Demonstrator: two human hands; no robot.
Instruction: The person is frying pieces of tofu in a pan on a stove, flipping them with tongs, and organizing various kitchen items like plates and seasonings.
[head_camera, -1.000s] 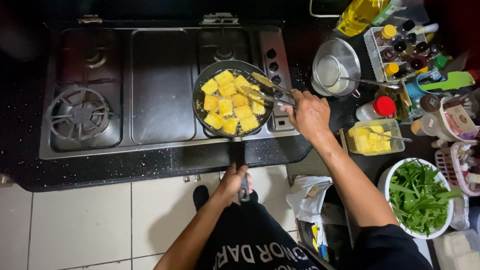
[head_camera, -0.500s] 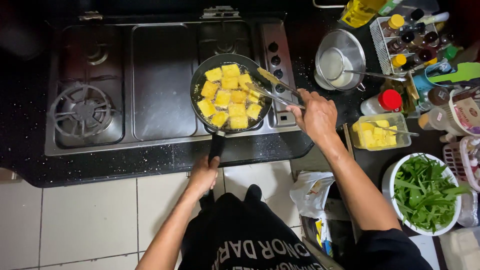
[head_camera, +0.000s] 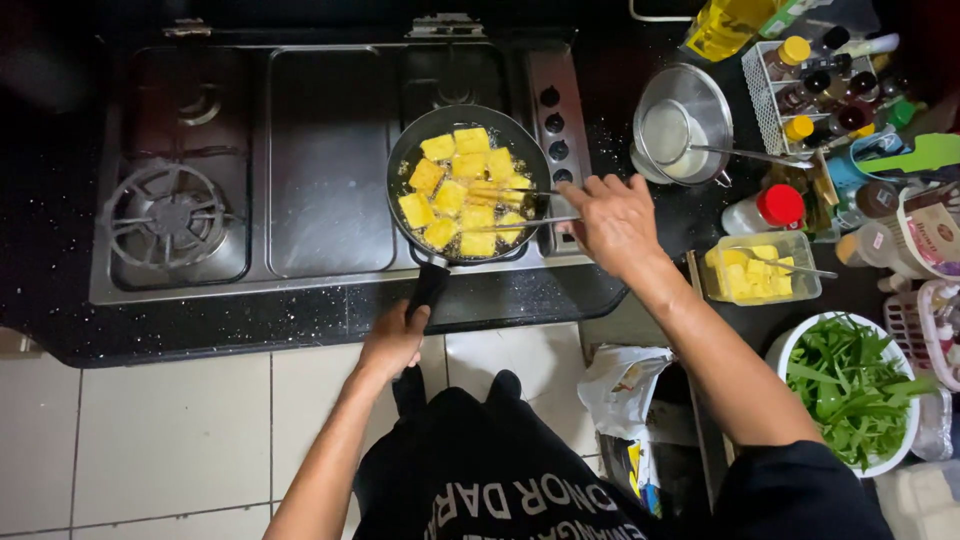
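Head view, only one we have. We note the frying pan (head_camera: 468, 185) on the right-hand burner of the steel stove (head_camera: 300, 160), full of yellow fried squares (head_camera: 462, 192) sitting in oil. L hand (head_camera: 392, 340) wraps shut around the pan's black handle (head_camera: 428, 285), at the counter edge. R hand (head_camera: 617, 222) pinches metal tongs (head_camera: 525, 207), tips narrow, closed on one piece at the pan's right side.

Vs. 0.5 s ago: pan, handle & L-hand hold look unchanged; R hand sits about the same beside the stove knobs, tongs reaching a bit further into the pan. Vs. 1 s ago: L hand has come up closer to the pan.

Rt of stove, on the dark counter: metal strainer bowl (head_camera: 682, 125), clear tub (head_camera: 762, 268) w/ more yellow pieces, white bowl of greens (head_camera: 850, 385), rack of bottles (head_camera: 825, 85). Pale tile floor (head_camera: 170, 430) below.
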